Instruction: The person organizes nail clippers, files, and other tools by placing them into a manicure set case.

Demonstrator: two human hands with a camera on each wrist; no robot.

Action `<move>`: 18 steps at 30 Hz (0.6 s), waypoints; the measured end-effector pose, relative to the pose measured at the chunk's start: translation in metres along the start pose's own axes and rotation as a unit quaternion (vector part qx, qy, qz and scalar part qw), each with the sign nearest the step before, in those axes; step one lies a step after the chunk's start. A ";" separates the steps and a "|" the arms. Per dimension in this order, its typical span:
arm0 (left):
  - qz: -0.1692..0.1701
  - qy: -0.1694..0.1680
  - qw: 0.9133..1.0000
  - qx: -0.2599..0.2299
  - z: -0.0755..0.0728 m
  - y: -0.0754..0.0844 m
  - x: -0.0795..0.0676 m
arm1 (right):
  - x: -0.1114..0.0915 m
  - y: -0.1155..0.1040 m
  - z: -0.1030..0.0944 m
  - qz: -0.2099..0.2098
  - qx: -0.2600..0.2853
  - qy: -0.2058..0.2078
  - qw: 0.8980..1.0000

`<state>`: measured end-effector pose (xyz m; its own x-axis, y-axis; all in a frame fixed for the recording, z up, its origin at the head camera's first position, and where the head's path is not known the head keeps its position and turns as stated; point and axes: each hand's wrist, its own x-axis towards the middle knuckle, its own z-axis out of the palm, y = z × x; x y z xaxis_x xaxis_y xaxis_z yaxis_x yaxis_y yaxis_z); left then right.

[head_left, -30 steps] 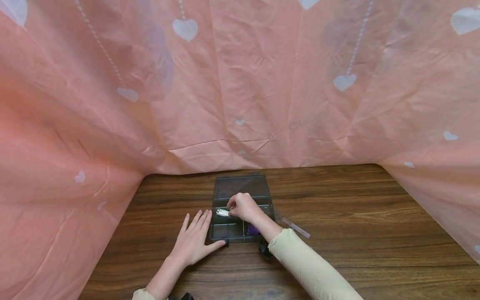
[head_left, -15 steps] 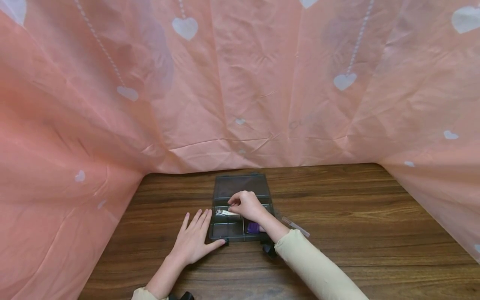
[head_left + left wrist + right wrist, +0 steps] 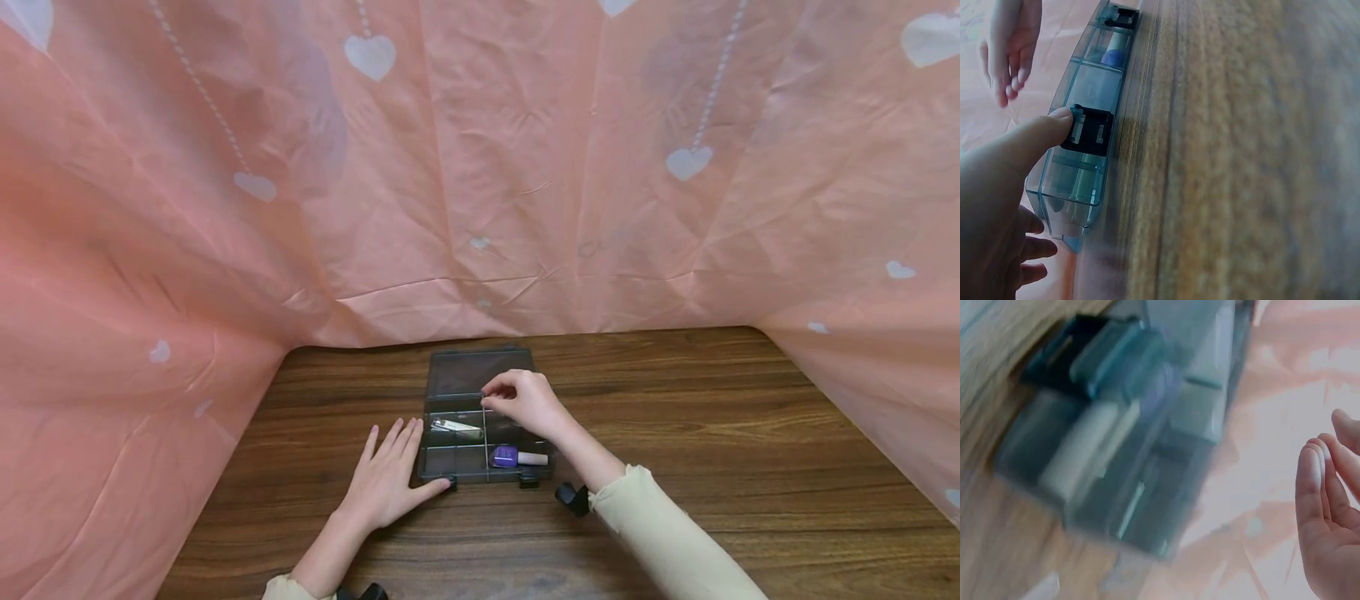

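Note:
A smoky clear compartment box (image 3: 453,463) lies with its lid (image 3: 480,372) folded back. A silver nail clipper (image 3: 456,428) lies in its middle left compartment. In the front right compartment rests a purple nail polish bottle (image 3: 506,456) with a pale cap. My left hand (image 3: 386,483) lies spread along the box's left side, its thumb touching a black latch (image 3: 1088,130) in the left wrist view. Over the box, my right hand (image 3: 525,402) hovers with fingers loosely bent and nothing between them; the right wrist view shows that hand (image 3: 1332,500) bare, apart from the box.
A second black latch (image 3: 529,479) sits at the box's front right. The wooden table (image 3: 675,400) spreads to both sides. Behind it hangs a pink curtain (image 3: 510,167) with white hearts. A pale strip (image 3: 1044,587) lies on the table in the right wrist view.
My right hand has let go of the nail clipper, which now lies in the compartment, and has moved up and right. The nail polish has come into full view. The left hand stays put.

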<state>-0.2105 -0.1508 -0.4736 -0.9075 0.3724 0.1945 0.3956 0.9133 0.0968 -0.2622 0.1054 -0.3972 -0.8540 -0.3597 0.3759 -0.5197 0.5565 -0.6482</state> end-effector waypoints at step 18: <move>0.002 0.001 1.000 -0.004 -0.001 0.001 -0.001 | -0.065 0.052 -0.057 0.133 0.042 0.018 0.990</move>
<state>-0.2094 -0.1507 -0.4732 -0.9059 0.3754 0.1959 0.3998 0.9107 0.1037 -0.2348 0.2004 -0.4181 -0.9616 -0.1803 0.2067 -0.2733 0.5640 -0.7793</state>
